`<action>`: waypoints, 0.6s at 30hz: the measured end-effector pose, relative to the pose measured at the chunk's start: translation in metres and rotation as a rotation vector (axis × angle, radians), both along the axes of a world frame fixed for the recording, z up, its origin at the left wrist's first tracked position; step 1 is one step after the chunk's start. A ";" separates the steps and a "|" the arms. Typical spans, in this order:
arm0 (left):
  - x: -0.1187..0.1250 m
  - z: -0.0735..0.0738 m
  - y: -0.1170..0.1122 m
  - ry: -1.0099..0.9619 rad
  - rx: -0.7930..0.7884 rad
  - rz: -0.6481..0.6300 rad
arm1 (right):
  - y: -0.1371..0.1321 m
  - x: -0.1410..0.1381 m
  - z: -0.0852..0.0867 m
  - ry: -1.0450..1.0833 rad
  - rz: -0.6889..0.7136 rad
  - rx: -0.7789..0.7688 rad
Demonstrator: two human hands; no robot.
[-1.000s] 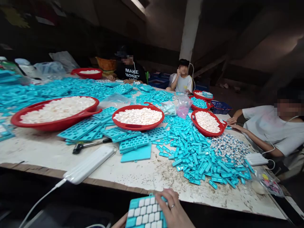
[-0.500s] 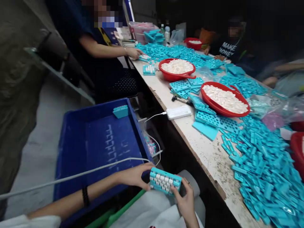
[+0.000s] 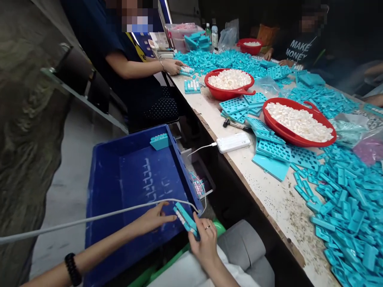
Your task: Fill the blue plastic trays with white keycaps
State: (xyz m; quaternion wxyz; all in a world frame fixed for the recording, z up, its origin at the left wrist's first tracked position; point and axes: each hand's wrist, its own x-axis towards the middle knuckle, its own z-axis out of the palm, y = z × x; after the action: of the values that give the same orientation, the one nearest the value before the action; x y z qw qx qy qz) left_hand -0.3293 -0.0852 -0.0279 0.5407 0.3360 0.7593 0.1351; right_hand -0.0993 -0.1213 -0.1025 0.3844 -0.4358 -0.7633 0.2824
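My right hand grips a turquoise tray filled with white keys, tilted on edge at the near rim of a dark blue crate. My left hand reaches over the crate beside the tray, fingers stretched out toward its end; whether they touch it I cannot tell. One finished turquoise tray lies at the crate's far corner. A white cable runs across my left forearm.
The long table at right carries heaps of turquoise parts, red bowls of white pieces, empty turquoise trays, a white power bank and a small hammer. A person in dark blue works at the left; others sit at the far end.
My view swung from the table down to the blue crate at my left. The filled tray went from flat in both hands to tilted over the crate rim, left fingers now stretched.
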 end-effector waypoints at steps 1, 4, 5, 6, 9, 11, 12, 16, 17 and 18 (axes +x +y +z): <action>-0.005 -0.003 -0.003 -0.146 -0.106 0.065 | 0.002 -0.005 -0.002 -0.042 0.040 0.050; -0.008 -0.009 -0.016 -0.526 -0.163 0.163 | 0.009 -0.023 -0.006 -0.138 0.202 0.122; -0.007 -0.012 -0.020 -0.545 -0.142 0.190 | 0.013 -0.030 -0.007 -0.162 0.251 0.127; -0.007 -0.017 -0.023 -0.509 -0.137 0.225 | 0.016 -0.037 -0.008 -0.178 0.293 0.126; -0.023 -0.039 -0.022 -0.332 -0.153 0.272 | 0.025 -0.051 -0.014 -0.187 0.388 0.079; -0.051 -0.055 -0.006 -0.115 -0.085 0.150 | 0.026 -0.052 -0.022 -0.170 0.407 0.025; -0.068 -0.062 0.007 0.059 -0.039 0.035 | 0.024 -0.050 -0.027 -0.158 0.395 -0.009; -0.136 -0.085 0.083 0.486 0.024 -0.238 | 0.010 -0.027 -0.040 -0.057 0.305 -0.107; -0.147 -0.090 0.104 0.559 0.027 -0.261 | 0.006 -0.020 -0.038 -0.034 0.271 -0.115; -0.155 -0.095 0.124 0.615 0.026 -0.284 | 0.003 -0.014 -0.033 -0.019 0.230 -0.118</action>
State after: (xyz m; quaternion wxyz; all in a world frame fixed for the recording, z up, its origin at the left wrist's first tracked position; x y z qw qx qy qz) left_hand -0.4840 0.0386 -0.1227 0.2954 0.4704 0.8306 -0.0397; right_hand -0.1136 -0.1184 -0.1351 0.3159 -0.3699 -0.7940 0.3646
